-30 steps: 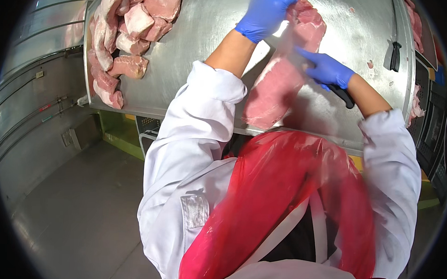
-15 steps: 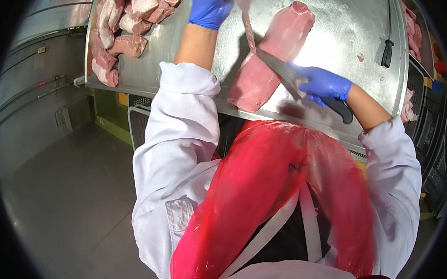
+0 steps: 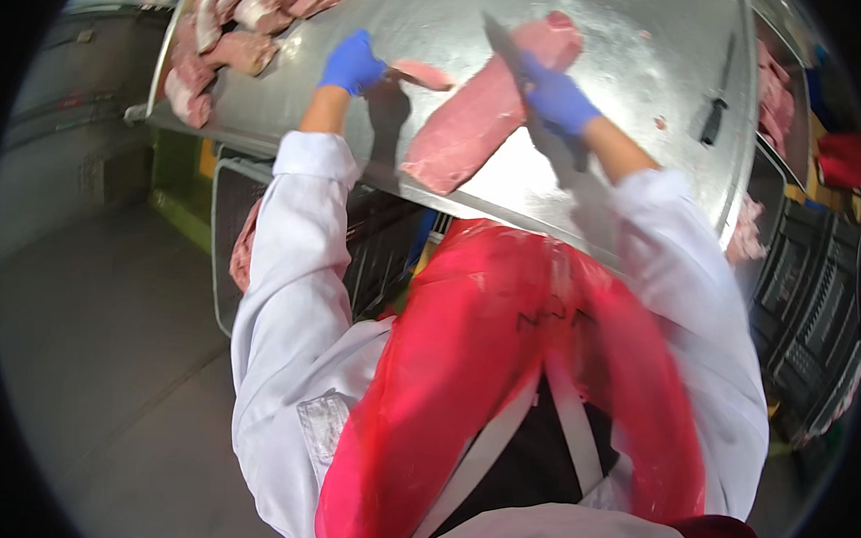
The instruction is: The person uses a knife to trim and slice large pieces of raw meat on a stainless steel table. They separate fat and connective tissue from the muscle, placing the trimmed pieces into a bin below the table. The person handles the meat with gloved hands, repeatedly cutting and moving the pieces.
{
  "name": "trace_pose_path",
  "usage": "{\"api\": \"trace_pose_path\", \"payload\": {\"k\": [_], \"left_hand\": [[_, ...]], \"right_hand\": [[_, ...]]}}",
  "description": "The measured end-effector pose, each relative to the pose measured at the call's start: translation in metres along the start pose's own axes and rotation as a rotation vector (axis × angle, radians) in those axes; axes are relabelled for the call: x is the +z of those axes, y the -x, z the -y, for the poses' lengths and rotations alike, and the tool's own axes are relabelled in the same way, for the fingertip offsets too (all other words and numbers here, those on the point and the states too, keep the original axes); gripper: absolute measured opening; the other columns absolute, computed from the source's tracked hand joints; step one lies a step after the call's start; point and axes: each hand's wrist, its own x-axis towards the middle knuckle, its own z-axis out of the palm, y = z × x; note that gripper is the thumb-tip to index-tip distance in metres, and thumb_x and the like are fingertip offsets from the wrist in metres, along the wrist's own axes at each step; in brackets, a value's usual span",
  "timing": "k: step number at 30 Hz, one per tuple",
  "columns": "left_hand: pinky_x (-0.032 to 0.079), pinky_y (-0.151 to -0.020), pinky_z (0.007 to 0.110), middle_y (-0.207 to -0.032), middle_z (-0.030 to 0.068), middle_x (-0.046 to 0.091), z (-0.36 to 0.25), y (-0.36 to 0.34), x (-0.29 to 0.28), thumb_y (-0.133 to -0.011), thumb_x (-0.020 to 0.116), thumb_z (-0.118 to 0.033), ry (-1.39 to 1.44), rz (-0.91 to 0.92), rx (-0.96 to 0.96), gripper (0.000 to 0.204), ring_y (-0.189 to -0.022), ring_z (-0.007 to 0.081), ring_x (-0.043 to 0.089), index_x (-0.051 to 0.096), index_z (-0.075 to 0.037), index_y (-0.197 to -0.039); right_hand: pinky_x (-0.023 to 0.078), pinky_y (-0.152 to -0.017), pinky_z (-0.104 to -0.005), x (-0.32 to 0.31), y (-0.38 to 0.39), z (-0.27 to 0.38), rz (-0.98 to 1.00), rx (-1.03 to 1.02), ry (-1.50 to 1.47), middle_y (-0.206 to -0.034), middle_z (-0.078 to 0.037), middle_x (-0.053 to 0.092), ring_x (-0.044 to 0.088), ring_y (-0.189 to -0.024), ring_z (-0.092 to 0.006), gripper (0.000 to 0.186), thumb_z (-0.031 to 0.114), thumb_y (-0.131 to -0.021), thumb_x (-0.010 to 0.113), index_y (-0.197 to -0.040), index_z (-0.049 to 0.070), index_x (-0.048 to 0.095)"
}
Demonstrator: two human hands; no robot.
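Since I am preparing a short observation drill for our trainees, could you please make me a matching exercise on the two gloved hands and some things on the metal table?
Column one
1. Left hand
2. Right hand
3. Slim black-handled knife
4. Raw meat chunks

Column two
A. Grouped at the left side of the metal table
B. Gripping a cutting knife near the meat loin
C. Holding a thin meat strip
D. Lying at the table's right side, in neither hand

Right pairs: 1-C, 2-B, 3-D, 4-A.
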Motion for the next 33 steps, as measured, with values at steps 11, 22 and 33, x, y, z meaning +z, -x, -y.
{"api": "trace_pose_path", "payload": {"k": [11, 22, 33], "left_hand": [[0.049, -0.081, 0.050, -0.095, 0.0260, 0.066, -0.097, 0.043, 0.040, -0.097, 0.056, -0.032, 0.218, 0.472, 0.479, 0.031, -0.090, 0.0469, 0.062, 0.066, -0.002, -0.099], [0.051, -0.075, 0.050, -0.091, 0.0210, 0.069, -0.154, 0.051, -0.025, -0.096, 0.057, -0.029, 0.011, 0.389, 0.646, 0.025, -0.083, 0.0423, 0.065, 0.069, -0.008, -0.102], [0.053, -0.075, 0.048, -0.094, 0.0174, 0.071, -0.154, 0.050, -0.053, -0.093, 0.059, -0.024, -0.130, 0.450, 0.730, 0.017, -0.087, 0.0402, 0.067, 0.068, -0.011, -0.101]], "right_hand": [[0.055, -0.078, -0.0496, 0.010, 0.049, 0.017, -0.001, 0.094, 0.287, -0.095, -0.025, 0.068, 0.069, -0.077, -0.0403, 0.076, 0.013, -0.095, 0.046, -0.161, 0.029, 0.014], [0.050, -0.053, -0.0298, 0.011, 0.018, 0.045, 0.256, 0.239, -0.274, -0.071, -0.007, 0.060, 0.057, -0.056, -0.0134, 0.068, 0.019, -0.100, 0.051, -0.161, 0.022, 0.021], [0.052, -0.050, -0.0290, -0.010, 0.075, 0.066, 0.623, 0.261, -0.390, -0.068, -0.008, 0.059, 0.060, -0.054, -0.0145, 0.075, 0.009, -0.096, 0.046, -0.162, 0.030, 0.016]]}}
